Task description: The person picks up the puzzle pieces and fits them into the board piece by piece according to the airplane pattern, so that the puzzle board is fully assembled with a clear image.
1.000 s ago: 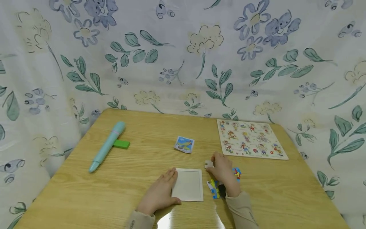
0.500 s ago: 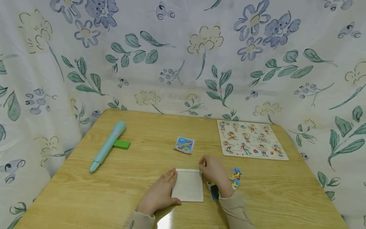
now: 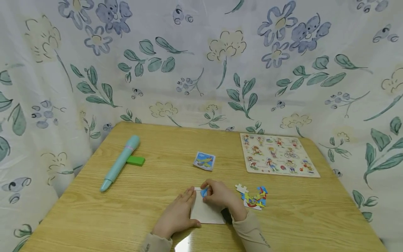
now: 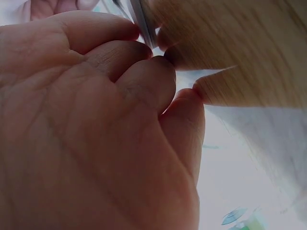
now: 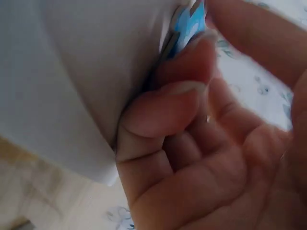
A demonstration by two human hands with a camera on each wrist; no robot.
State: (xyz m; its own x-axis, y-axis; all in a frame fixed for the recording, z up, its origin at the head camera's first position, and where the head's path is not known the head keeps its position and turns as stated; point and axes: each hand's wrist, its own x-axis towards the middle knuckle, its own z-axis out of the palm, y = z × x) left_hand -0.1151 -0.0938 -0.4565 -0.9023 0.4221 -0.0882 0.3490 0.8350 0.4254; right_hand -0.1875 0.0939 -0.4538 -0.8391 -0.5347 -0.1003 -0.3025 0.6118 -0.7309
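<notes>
A shallow white puzzle tray (image 3: 206, 215) lies on the table in front of the person. My left hand (image 3: 177, 214) rests along its left edge with fingers extended; in the left wrist view the fingertips (image 4: 144, 50) meet the tray's side. Over the tray's upper part, my right hand (image 3: 220, 195) pinches a blue jigsaw piece (image 3: 203, 193) between thumb and fingers. In the right wrist view the blue piece (image 5: 191, 26) shows at the fingertips, right at the tray surface. Part of the tray is hidden under the right hand.
Several loose jigsaw pieces (image 3: 253, 199) lie right of the tray. A small airplane picture card (image 3: 204, 161) sits beyond it. Further off are a puzzle board with figures (image 3: 277, 154), a teal pen-shaped object (image 3: 121, 162) and a green block (image 3: 136, 161). A floral curtain (image 3: 189, 70) hangs behind.
My right hand has moved left from the loose pieces onto the tray's upper part, carrying a jigsaw piece whose blue face now shows. The left hand has stayed on the tray's edge.
</notes>
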